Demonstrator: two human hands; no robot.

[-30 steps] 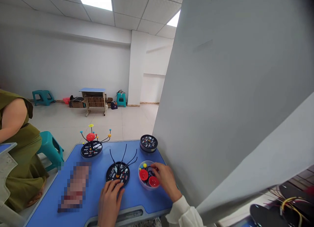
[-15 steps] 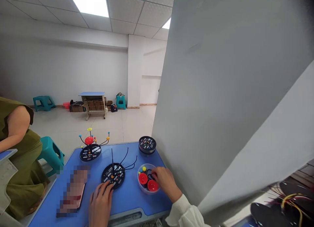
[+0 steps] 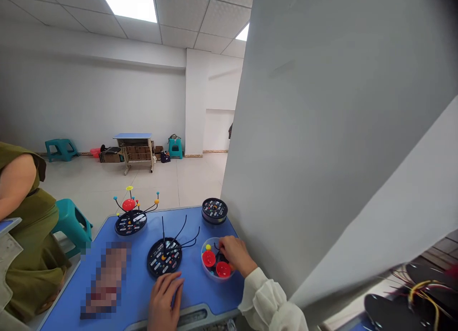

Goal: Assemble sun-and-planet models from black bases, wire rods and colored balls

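My right hand (image 3: 238,255) reaches over the far right rim of a clear round tub (image 3: 214,277), its fingers closed together. A thin black rod shows beside the fingertips; whether they grip it is hidden. In the tub lie two red half-spheres (image 3: 223,269), a yellow ball (image 3: 208,247) and other small parts. My left hand (image 3: 166,297) lies on the blue table with fingers stretched out and nothing in them. Just beyond its fingertips is a round black base (image 3: 156,268) with printed labels and several thin black rods rising from its centre.
A finished-looking planet model (image 3: 129,205) with a red ball stands at the far left, and a closed round container (image 3: 214,212) at the far right. A blurred phone-like object (image 3: 107,278) lies left. A grey wall (image 3: 304,130) borders the right side. A seated person (image 3: 26,216) is at left.
My left hand has come off the black base and moved right and nearer to me. My right hand has risen slightly at the tub and shifted a little left.
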